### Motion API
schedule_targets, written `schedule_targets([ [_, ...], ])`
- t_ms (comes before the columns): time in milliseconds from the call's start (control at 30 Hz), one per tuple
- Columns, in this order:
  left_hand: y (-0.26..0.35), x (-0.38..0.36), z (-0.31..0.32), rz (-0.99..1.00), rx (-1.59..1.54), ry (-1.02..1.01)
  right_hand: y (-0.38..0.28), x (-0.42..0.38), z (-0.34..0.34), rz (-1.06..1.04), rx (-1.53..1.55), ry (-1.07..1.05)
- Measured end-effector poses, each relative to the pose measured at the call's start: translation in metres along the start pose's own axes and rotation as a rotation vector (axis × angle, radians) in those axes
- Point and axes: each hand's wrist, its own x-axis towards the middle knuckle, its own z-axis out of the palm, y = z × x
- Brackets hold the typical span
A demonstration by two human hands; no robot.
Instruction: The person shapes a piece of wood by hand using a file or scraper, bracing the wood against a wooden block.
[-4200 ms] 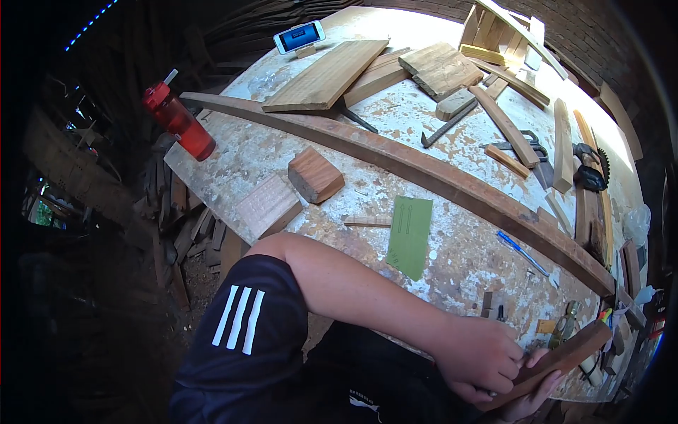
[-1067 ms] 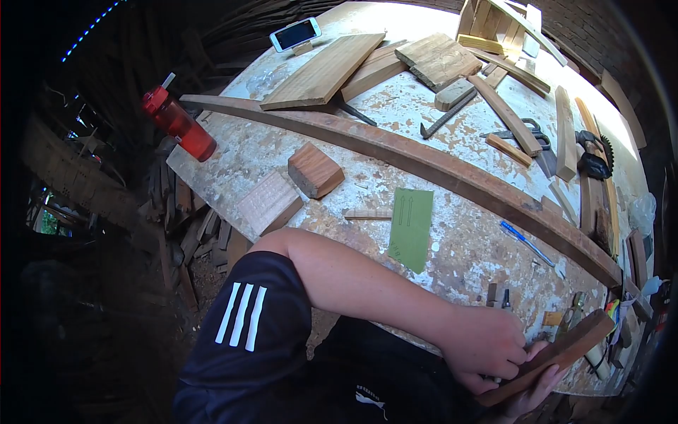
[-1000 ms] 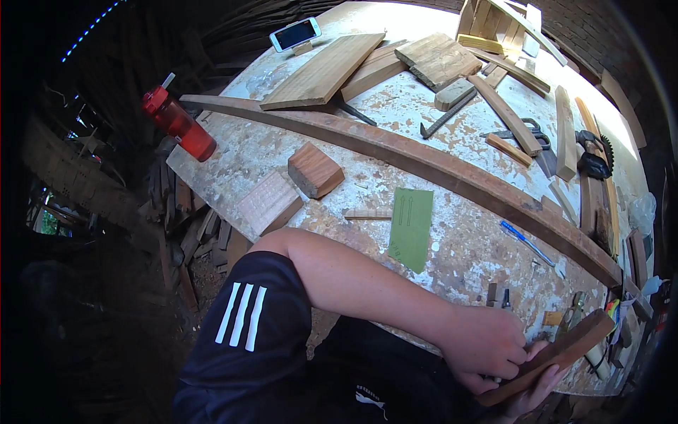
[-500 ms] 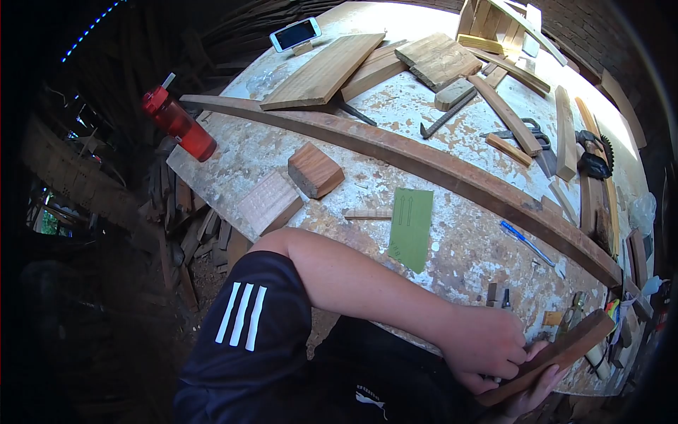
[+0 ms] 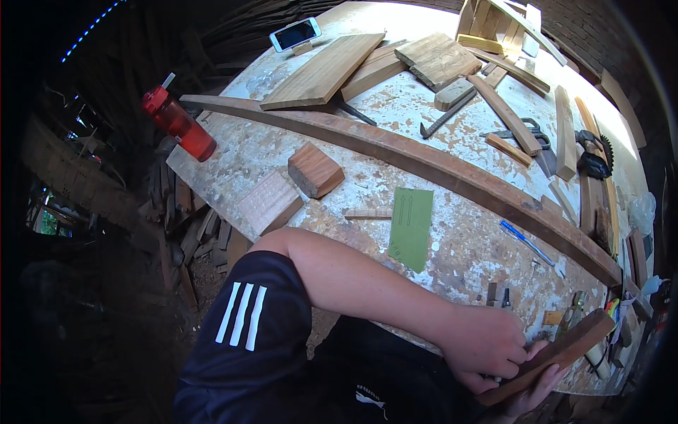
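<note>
Left hand [image 5: 484, 346] is curled nearly closed at the near end of a reddish-brown, straight-edged length of wood [image 5: 565, 350]; whether its bent fingers pinch something small against it cannot be told. Around the same piece, the right hand [image 5: 540, 390] is partly closed, fingers along its side, holding it aslant by the table [image 5: 466, 268] edge, seemingly to steady it and turn a face towards the left hand.

Just beyond, a green, flat sheet with drawn arrows [image 5: 412, 230] lies with its marks facing up, easy to read, and a blue and silver pen [image 5: 526, 242] rests within reach. Further left, a pale wooden block [image 5: 270, 203] sits just beside a reddish, angled wooden block [image 5: 316, 172], apparently set out of the hands' way.

Across the middle, a long brown wooden beam [image 5: 409, 160] separates this nearer area from the boards. Near its left end stands a red translucent bottle [image 5: 180, 128]. Farthest back, a white-edged phone [image 5: 295, 34] leans on a small wooden stand [image 5: 303, 49], likely to keep its screen upright.
</note>
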Motion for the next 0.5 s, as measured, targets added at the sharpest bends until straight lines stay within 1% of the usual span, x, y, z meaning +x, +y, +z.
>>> schedule_targets([
  [267, -0.0004, 0.0002, -0.0002, 0.009, 0.002, 0.007, 0.0016, 0.0002, -0.0015, -0.026, -0.004, 0.012],
  [500, -0.0006, 0.0003, 0.0010, 0.010, 0.004, 0.013, 0.0058, -0.0010, -0.0075, 0.007, 0.019, 0.024],
])
